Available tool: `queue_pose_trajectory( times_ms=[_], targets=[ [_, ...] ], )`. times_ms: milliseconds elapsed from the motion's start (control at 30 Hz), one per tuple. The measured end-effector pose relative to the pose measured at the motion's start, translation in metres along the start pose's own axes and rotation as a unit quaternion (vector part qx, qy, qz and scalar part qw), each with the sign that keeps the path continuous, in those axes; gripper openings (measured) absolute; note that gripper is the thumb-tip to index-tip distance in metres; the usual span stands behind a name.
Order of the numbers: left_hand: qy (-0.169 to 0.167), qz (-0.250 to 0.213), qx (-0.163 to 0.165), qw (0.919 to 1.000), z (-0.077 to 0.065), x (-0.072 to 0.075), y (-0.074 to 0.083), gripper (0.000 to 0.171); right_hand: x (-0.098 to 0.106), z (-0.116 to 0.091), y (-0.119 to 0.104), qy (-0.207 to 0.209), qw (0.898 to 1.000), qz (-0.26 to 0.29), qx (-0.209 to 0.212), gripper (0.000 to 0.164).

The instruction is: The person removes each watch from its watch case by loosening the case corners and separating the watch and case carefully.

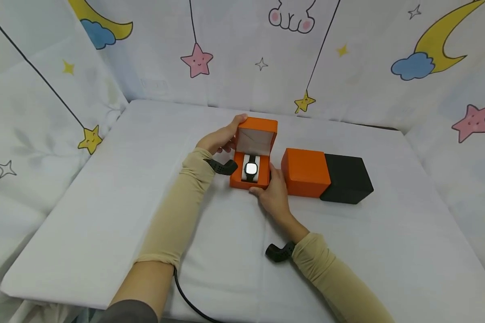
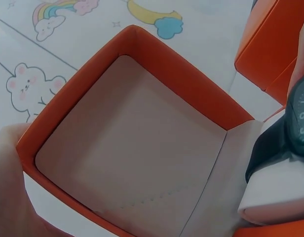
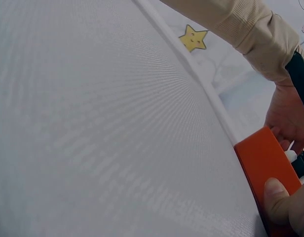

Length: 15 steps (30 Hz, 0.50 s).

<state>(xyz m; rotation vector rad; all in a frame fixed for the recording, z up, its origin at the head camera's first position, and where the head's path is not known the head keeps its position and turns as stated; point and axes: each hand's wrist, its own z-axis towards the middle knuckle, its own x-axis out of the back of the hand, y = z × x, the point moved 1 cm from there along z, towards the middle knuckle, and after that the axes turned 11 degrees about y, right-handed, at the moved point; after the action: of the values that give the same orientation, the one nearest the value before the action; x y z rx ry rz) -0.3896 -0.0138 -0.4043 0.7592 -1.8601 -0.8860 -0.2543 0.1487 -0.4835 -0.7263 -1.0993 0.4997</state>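
Observation:
An orange watch box (image 1: 262, 124) stands on the table with its hinged lid raised, showing a pale lining. Inside its base, a black wristwatch (image 1: 251, 169) is wrapped around a white cushion (image 2: 275, 197); its dial shows bright in the head view and dark with numerals in the left wrist view. My left hand (image 1: 221, 138) grips the raised lid at its left side, thumb near the top edge. At the front right corner, my right hand (image 1: 275, 194) holds the box base (image 3: 268, 160), thumb pressed on the front face. Some right-hand fingers are hidden behind the box.
Just right of the watch box sit an orange box (image 1: 307, 172) and a black box (image 1: 346, 178), side by side and touching. A white cloth covers the table (image 1: 117, 188). Patterned curtains (image 1: 234, 49) surround the back and sides. A black cable (image 1: 183, 296) hangs by the left arm.

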Motion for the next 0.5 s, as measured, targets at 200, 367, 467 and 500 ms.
queue_pose_trajectory(
  times_ms=[200, 367, 467, 500],
  targets=[
    [0.0, 0.011, 0.006, 0.9999, 0.0024, -0.0013, -0.0029, 0.102, -0.0026, -0.0032, 0.0021, -0.001, 1.0, 0.007, -0.005, 0.091],
    [-0.001, 0.011, 0.01, 0.9999, 0.0051, 0.0017, -0.001, 0.103, -0.0012, -0.0023, 0.0005, -0.002, 1.0, 0.007, -0.007, 0.091],
    [-0.002, 0.003, 0.017, 0.9999, 0.006, 0.004, -0.0011, 0.104, -0.0013, -0.0007, 0.0001, -0.002, 1.0, 0.001, -0.004, 0.092],
    [-0.004, 0.0, 0.018, 0.9998, 0.0061, 0.0045, -0.0016, 0.104, -0.0015, -0.0003, 0.0001, -0.003, 1.0, -0.001, -0.002, 0.092]
  ],
)
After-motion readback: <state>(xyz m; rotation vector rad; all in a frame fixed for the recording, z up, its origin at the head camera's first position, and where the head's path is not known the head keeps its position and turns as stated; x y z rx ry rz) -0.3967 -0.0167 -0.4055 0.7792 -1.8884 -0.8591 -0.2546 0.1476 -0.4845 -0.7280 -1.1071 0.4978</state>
